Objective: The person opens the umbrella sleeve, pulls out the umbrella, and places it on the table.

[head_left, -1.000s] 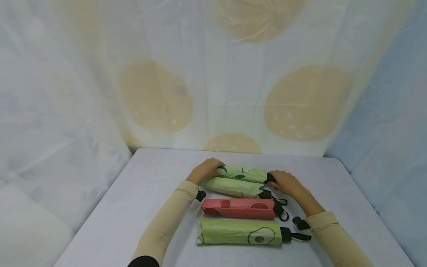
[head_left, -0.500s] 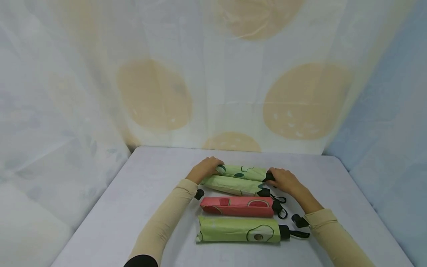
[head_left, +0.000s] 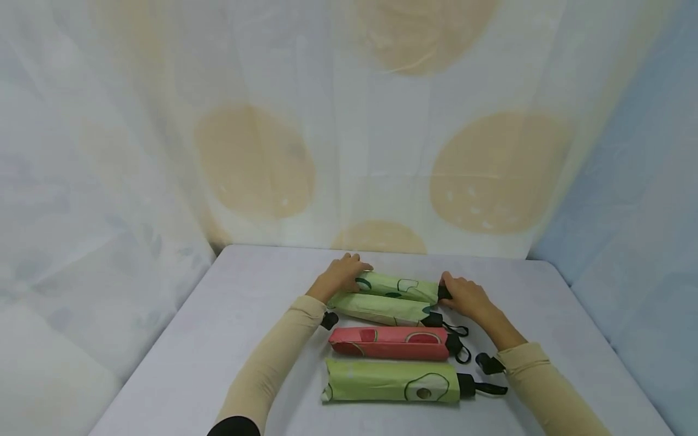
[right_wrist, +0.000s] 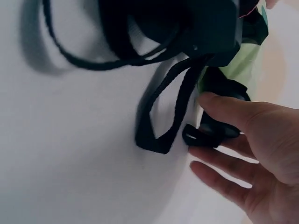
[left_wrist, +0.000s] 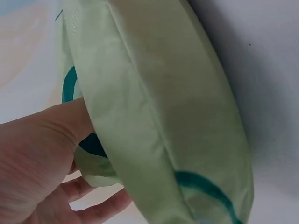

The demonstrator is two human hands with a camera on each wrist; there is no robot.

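Long beige sleeves point(head_left: 272, 363), small black wrist-worn cameras point(head_left: 489, 363).

Pale grey table point(head_left: 245, 315). Four folded umbrellas lie on it in parallel rows: two light green point(head_left: 400, 287) point(head_left: 382, 307), one red point(head_left: 389, 342), one green point(head_left: 392, 387) nearest.

Bare surface point(head_left: 245, 315) left, right and far of umbrella row; near approach blocked by watermelon umbrella point(head_left: 389, 342), avocado umbrella point(head_left: 392, 387); straps point(head_left: 460, 345) clutter right ends.
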